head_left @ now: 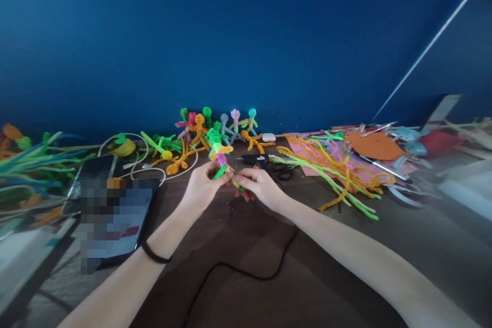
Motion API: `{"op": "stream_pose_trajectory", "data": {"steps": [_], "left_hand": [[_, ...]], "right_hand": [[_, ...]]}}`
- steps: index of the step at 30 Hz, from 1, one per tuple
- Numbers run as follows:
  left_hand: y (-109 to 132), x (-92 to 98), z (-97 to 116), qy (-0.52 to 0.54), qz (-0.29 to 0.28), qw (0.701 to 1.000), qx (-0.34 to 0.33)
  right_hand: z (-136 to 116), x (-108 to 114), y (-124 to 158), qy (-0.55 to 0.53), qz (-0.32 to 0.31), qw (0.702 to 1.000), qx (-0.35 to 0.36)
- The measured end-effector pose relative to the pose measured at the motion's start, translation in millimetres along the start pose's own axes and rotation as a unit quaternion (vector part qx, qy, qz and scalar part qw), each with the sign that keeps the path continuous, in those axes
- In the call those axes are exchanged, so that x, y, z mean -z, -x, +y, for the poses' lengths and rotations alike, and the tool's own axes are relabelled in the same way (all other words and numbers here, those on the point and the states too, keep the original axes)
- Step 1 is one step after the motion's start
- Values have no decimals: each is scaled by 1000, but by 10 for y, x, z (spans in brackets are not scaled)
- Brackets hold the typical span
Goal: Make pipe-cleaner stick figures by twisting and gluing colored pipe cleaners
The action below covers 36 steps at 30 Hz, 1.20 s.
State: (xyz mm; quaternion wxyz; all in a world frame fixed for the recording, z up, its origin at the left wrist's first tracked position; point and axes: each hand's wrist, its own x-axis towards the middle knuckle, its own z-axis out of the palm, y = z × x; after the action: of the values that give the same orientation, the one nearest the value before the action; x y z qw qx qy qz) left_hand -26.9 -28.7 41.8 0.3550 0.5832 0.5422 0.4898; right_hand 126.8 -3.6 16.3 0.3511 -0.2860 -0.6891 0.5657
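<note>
Between my two hands is a small pipe cleaner figure (221,156) with a green head, orange arms and a purple middle. My left hand (206,180) pinches it around its lower body, next to a green piece. My right hand (261,187) has its fingers closed on the figure's yellowish lower end. Behind my hands, several finished-looking pipe cleaner dolls (199,125) in green, pink, orange, blue and lilac stand near the wall. A black glue gun (254,159) lies just beyond my right hand.
Loose orange and green pipe cleaners (338,174) are heaped at the right, by an orange sheet (374,145). A tablet (132,225) and a phone (94,169) lie at the left, near a white cable (132,164). A black cord (246,271) crosses the table. A blue wall (230,36) stands behind.
</note>
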Motion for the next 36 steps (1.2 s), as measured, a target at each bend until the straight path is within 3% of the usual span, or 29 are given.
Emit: {"op": "stream_pose_trajectory", "data": {"steps": [11,14,17,19,21,26,31,36], "left_hand": [[11,-12,2,22,-11,1000,-7],[3,-8,-17,5,0,1000,-15],[-9,-2,-38,-29,27,999,-24],[-9,-7,-47,-43,45,998,-19],[-2,-21,-56,-40,54,998,-5],[31,-83,-70,18,55,998,34],[57,-129,-48,54,66,994,73],[72,-154,-44,67,64,992,81]], "right_hand": [[28,-46,5,-213,-34,974,-75],[21,-36,-9,-158,-24,985,-69],[-5,-19,-7,-14,10,999,-30],[-16,-15,10,96,42,994,22],[-6,-20,33,212,80,971,74],[84,-37,65,439,155,868,174],[113,-31,60,546,184,772,267],[101,-22,65,614,177,711,292]]}}
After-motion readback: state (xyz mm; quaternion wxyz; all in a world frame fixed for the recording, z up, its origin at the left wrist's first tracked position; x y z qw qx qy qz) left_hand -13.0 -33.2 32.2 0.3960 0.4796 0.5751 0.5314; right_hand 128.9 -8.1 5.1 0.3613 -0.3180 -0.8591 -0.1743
